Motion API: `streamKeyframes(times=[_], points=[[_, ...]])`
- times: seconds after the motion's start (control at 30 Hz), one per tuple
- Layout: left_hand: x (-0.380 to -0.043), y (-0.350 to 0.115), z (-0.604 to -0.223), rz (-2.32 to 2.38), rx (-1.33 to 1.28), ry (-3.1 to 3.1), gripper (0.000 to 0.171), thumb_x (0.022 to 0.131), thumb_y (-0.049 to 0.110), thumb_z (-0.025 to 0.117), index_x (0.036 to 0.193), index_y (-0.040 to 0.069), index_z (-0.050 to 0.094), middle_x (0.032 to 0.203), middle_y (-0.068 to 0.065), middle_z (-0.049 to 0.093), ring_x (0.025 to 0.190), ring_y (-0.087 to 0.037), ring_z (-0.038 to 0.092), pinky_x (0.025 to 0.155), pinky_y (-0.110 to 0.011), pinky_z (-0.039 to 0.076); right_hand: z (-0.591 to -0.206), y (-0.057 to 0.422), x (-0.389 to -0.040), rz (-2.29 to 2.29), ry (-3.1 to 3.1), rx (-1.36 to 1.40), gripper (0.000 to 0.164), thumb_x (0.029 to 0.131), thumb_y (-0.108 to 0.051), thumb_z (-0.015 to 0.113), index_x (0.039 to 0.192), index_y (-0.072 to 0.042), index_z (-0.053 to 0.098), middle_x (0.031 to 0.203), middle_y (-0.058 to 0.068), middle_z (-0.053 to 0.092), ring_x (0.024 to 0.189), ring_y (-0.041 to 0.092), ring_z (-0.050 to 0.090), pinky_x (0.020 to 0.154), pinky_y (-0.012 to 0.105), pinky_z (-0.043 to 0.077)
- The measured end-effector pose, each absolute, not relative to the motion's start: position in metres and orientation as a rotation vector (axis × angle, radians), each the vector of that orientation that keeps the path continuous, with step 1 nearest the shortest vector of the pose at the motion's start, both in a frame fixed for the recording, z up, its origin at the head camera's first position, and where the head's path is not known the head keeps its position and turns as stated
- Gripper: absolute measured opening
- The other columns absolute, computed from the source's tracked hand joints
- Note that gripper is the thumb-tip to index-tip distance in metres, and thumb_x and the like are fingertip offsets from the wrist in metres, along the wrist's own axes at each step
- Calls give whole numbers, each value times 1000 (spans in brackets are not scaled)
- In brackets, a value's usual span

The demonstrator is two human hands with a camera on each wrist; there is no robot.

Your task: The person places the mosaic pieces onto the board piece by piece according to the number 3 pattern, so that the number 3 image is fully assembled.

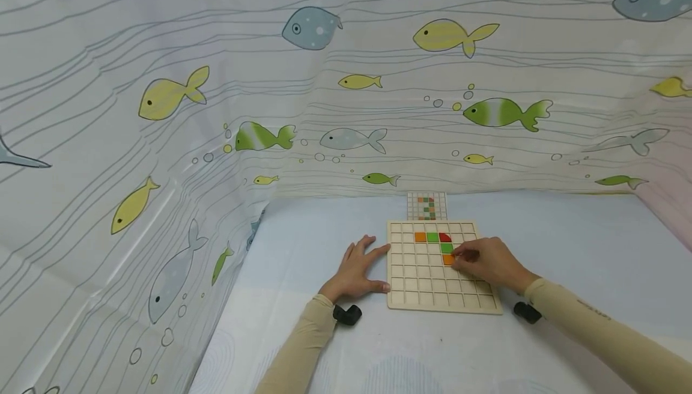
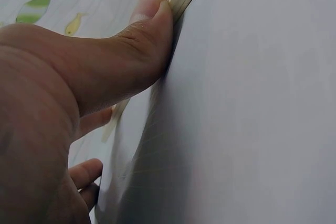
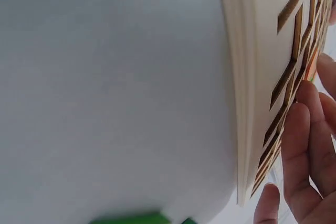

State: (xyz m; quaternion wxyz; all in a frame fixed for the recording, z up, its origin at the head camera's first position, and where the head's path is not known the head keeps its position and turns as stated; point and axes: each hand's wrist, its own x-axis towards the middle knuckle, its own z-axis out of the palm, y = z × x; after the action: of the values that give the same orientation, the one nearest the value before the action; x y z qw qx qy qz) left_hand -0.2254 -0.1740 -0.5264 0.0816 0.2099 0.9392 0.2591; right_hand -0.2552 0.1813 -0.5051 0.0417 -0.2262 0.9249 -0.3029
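A square wooden grid board [image 1: 416, 301] lies on the table. Set in its cells are an orange tile [image 1: 420, 237], a green tile [image 1: 433, 237], a red tile [image 1: 445, 238] with a rounded corner, and a second green tile [image 1: 446, 248] below the red one. Under that green tile is another orange tile [image 1: 448, 259], whose right edge my right hand [image 1: 489, 263] pinches between thumb and fingertips; the right wrist view shows this orange tile [image 3: 312, 66] at the fingertips. My left hand [image 1: 354, 274] is spread, its thumb and index fingertip against the board's left edge.
Behind the board stands a small pattern card [image 1: 427, 206] with a grid and coloured squares. Green pieces [image 3: 131, 219] lie on the table at the bottom of the right wrist view. A fish-print curtain [image 1: 411, 136] encloses the table's back and left side.
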Motion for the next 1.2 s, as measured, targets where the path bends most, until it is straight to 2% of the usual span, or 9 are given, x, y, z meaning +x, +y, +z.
streamKeyframes(times=[0.1,0.4,0.67,0.83,1.03,1.2], points=[[-226,-174,-527,769,630,2811,94,85,46,88,163,21,44,173,-17,23,165,-36,15,134,-60,7,-504,188,-251,-895,2833,-695,22,93,-26,83,111,-13,81,93,-8,76,83,6,64,73,23,56],[-227,-173,-525,780,651,2818,92,86,45,88,163,20,44,172,-19,24,164,-38,15,133,-62,7,-495,225,-239,-779,2978,-791,17,93,-18,82,110,-14,82,93,-15,73,85,4,63,76,29,55],[-227,-172,-526,777,653,2815,91,86,46,87,163,20,45,172,-19,24,164,-38,16,133,-62,8,-490,265,-230,-656,3010,-657,18,94,-18,80,111,-13,81,100,-7,77,88,12,67,77,37,59],[-227,-172,-527,768,656,2815,91,86,46,87,163,20,45,172,-19,24,164,-38,16,133,-63,9,-495,287,-225,-625,2981,-605,21,95,-18,78,114,-9,79,101,-4,75,88,14,67,71,33,58],[-226,-173,-526,786,656,2810,92,86,45,87,163,19,44,172,-20,24,164,-39,16,133,-64,8,-503,298,-218,-691,2972,-629,27,96,-20,79,121,-8,76,99,-10,70,85,1,62,67,22,54],[-227,-171,-527,800,654,2807,92,86,45,87,163,19,44,172,-20,24,164,-39,16,133,-63,7,-508,298,-218,-731,3003,-625,26,97,-21,78,119,-7,75,95,-11,69,82,-1,59,67,21,54]])
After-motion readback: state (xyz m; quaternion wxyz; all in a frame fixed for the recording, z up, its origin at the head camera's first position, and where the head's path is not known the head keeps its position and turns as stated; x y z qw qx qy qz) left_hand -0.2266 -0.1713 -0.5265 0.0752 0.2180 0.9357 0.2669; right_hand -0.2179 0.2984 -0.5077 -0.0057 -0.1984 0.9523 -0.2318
